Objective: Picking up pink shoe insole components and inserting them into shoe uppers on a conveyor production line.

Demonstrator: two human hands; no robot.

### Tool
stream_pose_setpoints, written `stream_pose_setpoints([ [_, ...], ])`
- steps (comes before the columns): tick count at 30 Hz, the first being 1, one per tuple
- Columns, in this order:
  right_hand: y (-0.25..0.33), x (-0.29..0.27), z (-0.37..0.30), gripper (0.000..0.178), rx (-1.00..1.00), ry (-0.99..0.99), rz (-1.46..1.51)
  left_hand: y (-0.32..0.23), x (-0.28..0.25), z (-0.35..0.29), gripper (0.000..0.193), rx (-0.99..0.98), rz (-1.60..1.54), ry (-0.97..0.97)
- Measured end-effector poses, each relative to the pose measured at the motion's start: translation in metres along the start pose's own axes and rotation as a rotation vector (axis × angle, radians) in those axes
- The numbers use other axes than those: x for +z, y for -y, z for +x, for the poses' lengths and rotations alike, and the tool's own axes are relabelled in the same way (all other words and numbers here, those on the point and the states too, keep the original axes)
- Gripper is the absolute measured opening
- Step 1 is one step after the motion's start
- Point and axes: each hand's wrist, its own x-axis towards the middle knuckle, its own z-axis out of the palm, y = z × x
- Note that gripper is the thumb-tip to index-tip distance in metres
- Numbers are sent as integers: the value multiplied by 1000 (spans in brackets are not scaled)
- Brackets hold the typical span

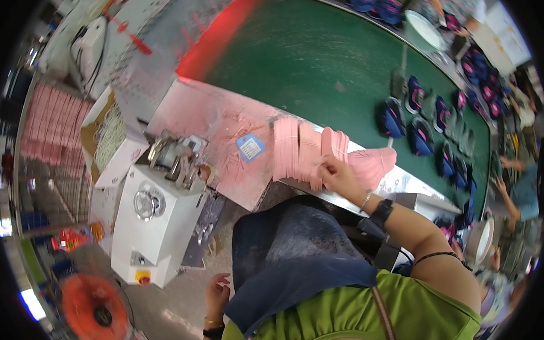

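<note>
Strips (311,148): pink, bundled, at the right hand's (341,178) fingertips. Its fingers are drawn narrow; cannot tell whether one strip is gripped. Left hand (218,293) hangs lower, loosely curled, seemingly empty. Judgement: pinch lightly at the near ends, keeping neighbouring bundles square. Worktop (187,104) edge runs beneath the right wrist; green belt (306,57) beyond leaves room; white machine (144,240) crowds left-hand swing forward-left.
</note>
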Motion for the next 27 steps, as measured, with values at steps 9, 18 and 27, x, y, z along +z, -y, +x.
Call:
stream_pose_setpoints([
  [9, -140, 194, -213, 18, 440, -543, 120, -175, -59, 31, 19, 599, 25, 513],
  [18, -255, 422, -492, 30, 1258, -274, -384, -106, -43, 14, 19, 435, 432, 764],
  [27, -317, 542, -579, 28, 1214, 381, -781, -29, -37, -10, 21, 490, 624, 870],
])
